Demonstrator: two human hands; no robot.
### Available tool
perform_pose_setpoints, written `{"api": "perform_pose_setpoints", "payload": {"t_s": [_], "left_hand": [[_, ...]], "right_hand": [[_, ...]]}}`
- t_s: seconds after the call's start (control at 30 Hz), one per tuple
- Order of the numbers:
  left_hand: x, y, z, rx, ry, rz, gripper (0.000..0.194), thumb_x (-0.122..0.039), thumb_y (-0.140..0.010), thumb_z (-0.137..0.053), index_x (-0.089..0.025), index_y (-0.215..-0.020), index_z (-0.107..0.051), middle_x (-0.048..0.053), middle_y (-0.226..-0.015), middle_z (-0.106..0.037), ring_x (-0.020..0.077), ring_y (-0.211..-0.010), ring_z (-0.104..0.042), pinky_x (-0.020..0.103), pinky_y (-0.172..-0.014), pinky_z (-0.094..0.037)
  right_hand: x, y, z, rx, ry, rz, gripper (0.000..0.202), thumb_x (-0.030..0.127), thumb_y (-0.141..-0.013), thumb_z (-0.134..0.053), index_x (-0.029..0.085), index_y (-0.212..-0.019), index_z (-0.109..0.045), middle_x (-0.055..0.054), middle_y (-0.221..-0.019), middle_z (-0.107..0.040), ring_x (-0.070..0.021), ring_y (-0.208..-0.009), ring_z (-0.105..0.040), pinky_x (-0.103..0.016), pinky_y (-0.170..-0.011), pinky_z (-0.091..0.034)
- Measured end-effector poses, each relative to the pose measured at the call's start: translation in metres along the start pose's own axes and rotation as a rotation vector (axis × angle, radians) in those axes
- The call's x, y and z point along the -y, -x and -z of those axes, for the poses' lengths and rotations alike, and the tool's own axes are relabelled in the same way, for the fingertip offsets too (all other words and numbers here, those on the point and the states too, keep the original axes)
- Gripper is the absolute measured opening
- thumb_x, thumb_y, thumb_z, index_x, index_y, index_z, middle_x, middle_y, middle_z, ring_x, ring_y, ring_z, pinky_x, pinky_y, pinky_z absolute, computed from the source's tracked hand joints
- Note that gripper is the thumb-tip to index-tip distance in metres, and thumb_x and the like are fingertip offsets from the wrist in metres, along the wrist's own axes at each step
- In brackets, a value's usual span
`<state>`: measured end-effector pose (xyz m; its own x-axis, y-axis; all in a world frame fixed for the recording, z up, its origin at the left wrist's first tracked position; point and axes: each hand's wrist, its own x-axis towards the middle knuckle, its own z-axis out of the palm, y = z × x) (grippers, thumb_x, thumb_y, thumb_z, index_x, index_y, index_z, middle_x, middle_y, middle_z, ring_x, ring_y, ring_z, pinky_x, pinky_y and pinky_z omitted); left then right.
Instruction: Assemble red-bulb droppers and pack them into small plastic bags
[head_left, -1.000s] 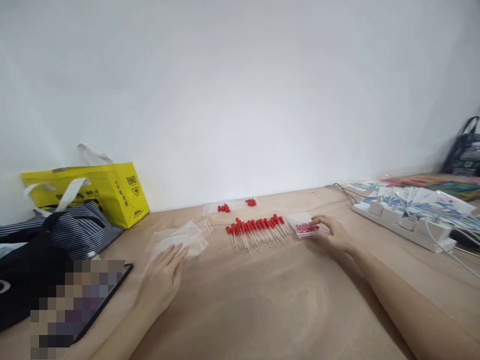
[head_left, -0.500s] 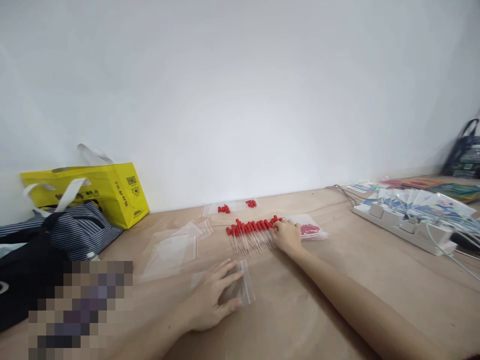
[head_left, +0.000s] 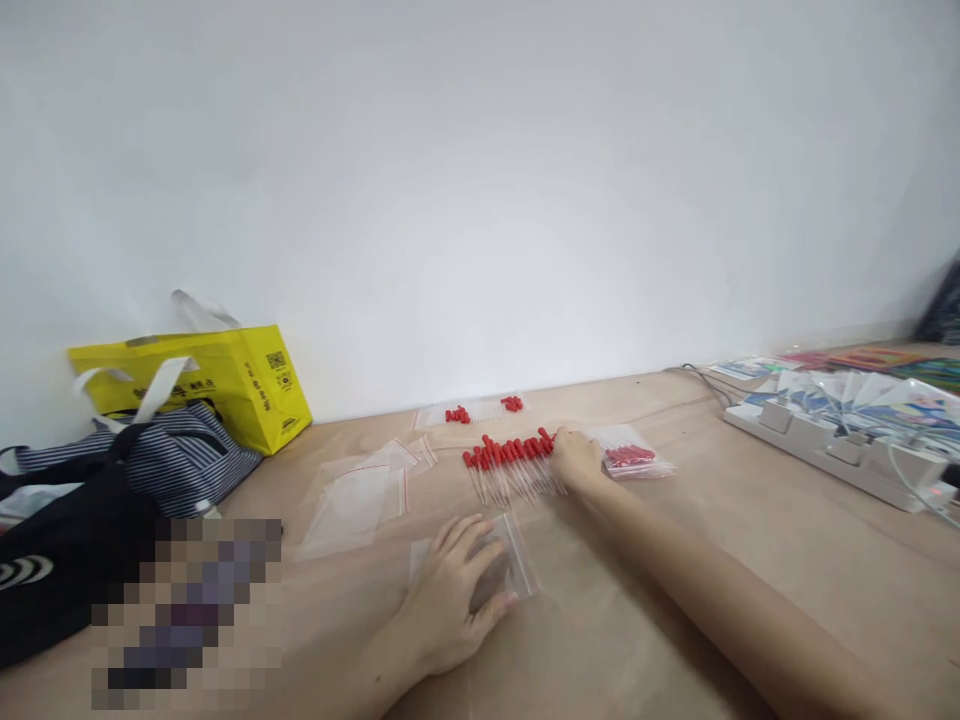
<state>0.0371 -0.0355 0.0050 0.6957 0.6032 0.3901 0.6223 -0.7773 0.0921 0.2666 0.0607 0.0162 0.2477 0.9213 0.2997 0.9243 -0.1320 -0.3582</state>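
Observation:
My left hand [head_left: 457, 600] lies with fingers spread over a clear zip bag [head_left: 519, 560], whose zip edge shows to the right of the fingertips. Past it lies a row of droppers [head_left: 514, 460] with red bulbs and thin clear stems, side by side on the table. At the row's right end my right hand [head_left: 576, 458] is closed, fingertips pinched at the last red bulb; the fingers hide most of that dropper. Just right of this hand is a filled zip bag [head_left: 631, 455] of red-bulbed droppers.
Several flat clear zip bags [head_left: 356, 505] lie to the left. Near the wall, another bag [head_left: 484, 411] has red bulbs at both ends. A yellow bag [head_left: 259, 385] and a striped bag [head_left: 202, 455] stand far left. A power strip [head_left: 832, 455] with cables sits right, beside printed cards.
The view has shifted slightly, so the table's things appear moved. My right hand stays at the row's right end, its fingers drawn in more; my left hand remains on the bag.

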Motion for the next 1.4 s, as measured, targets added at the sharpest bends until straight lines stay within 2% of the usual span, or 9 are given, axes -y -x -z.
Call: {"api": "perform_pose_setpoints", "payload": {"t_s": [0.1,0.23,0.33,0.43,0.57,0.7,0.9,1.17,1.4], "left_hand": [[0.003,0.005,0.007,0.073,-0.004,0.027,0.049,-0.042,-0.077,-0.053,-0.023,-0.121,-0.046,0.011,-0.126,-0.047,0.0307,-0.117,-0.039,0.052,-0.091,-0.036],[0.003,0.008,0.007,0.182,0.026,0.107,0.051,-0.045,-0.083,-0.043,-0.022,-0.128,-0.037,0.012,-0.132,-0.039,0.0281,-0.120,-0.036,0.052,-0.095,-0.033],[-0.001,0.006,0.002,0.200,0.045,0.134,0.051,-0.045,-0.083,-0.043,-0.024,-0.128,-0.035,0.012,-0.133,-0.037,0.0272,-0.121,-0.034,0.052,-0.096,-0.030],[-0.005,0.003,-0.001,0.183,0.067,0.154,0.050,-0.044,-0.082,-0.045,-0.024,-0.127,-0.037,0.011,-0.133,-0.038,0.0278,-0.121,-0.034,0.053,-0.097,-0.029],[-0.007,0.003,-0.001,0.213,0.091,0.185,0.050,-0.046,-0.082,-0.043,-0.025,-0.127,-0.037,0.010,-0.134,-0.036,0.0270,-0.123,-0.031,0.052,-0.099,-0.026],[-0.007,0.003,0.000,0.258,0.092,0.226,0.053,-0.050,-0.083,-0.039,-0.026,-0.129,-0.034,0.008,-0.137,-0.032,0.0244,-0.125,-0.027,0.049,-0.102,-0.021],[-0.009,0.001,0.002,0.286,0.095,0.236,0.054,-0.051,-0.083,-0.037,-0.024,-0.129,-0.033,0.008,-0.137,-0.031,0.0232,-0.126,-0.025,0.048,-0.103,-0.018],[-0.010,0.001,0.005,0.284,0.110,0.236,0.054,-0.051,-0.083,-0.037,-0.024,-0.129,-0.034,0.008,-0.137,-0.032,0.0241,-0.125,-0.026,0.049,-0.102,-0.020],[-0.011,0.000,0.005,0.280,0.125,0.241,0.058,-0.047,-0.082,-0.041,-0.018,-0.130,-0.031,0.010,-0.135,-0.034,0.0240,-0.124,-0.028,0.048,-0.103,-0.021]], "right_hand": [[-0.007,0.009,0.008,-0.009,-0.121,0.086,0.040,0.009,-0.073,-0.041,0.008,-0.113,-0.041,-0.014,-0.088,-0.061,-0.0208,-0.086,-0.057,-0.030,-0.071,-0.039],[-0.021,0.036,0.003,-0.044,-0.735,0.227,0.055,0.017,-0.075,-0.040,0.012,-0.125,-0.019,-0.001,-0.070,-0.056,-0.0140,-0.053,-0.055,-0.026,-0.051,-0.044],[-0.026,0.056,-0.009,0.004,-1.116,0.212,0.065,0.020,-0.074,-0.043,0.017,-0.129,-0.008,0.004,-0.064,-0.050,-0.0126,-0.042,-0.052,-0.026,-0.041,-0.043],[-0.025,0.068,-0.019,0.015,-1.277,0.160,0.067,0.022,-0.075,-0.044,0.018,-0.129,-0.006,0.005,-0.061,-0.048,-0.0135,-0.041,-0.053,-0.026,-0.039,-0.043],[-0.019,0.073,-0.020,0.029,-1.348,0.097,0.067,0.025,-0.075,-0.047,0.019,-0.129,-0.007,0.006,-0.059,-0.047,-0.0127,-0.041,-0.053,-0.026,-0.039,-0.044],[-0.013,0.078,-0.012,0.101,-1.295,-0.008,0.068,0.030,-0.073,-0.050,0.020,-0.127,-0.010,0.007,-0.063,-0.046,-0.0114,-0.045,-0.054,-0.025,-0.044,-0.044],[-0.012,0.079,-0.005,0.074,-1.262,-0.032,0.070,0.030,-0.070,-0.051,0.021,-0.127,-0.013,0.006,-0.063,-0.046,-0.0107,-0.044,-0.051,-0.024,-0.042,-0.042],[-0.009,0.081,-0.007,0.126,-1.340,-0.054,0.071,0.038,-0.067,-0.053,0.021,-0.125,-0.015,0.009,-0.057,-0.047,-0.0105,-0.044,-0.052,-0.023,-0.044,-0.042],[-0.005,0.085,-0.007,0.251,-1.482,-0.111,0.066,0.052,-0.062,-0.057,0.019,-0.110,-0.027,0.005,-0.063,-0.053,-0.0117,-0.051,-0.055,-0.026,-0.051,-0.045]]}}
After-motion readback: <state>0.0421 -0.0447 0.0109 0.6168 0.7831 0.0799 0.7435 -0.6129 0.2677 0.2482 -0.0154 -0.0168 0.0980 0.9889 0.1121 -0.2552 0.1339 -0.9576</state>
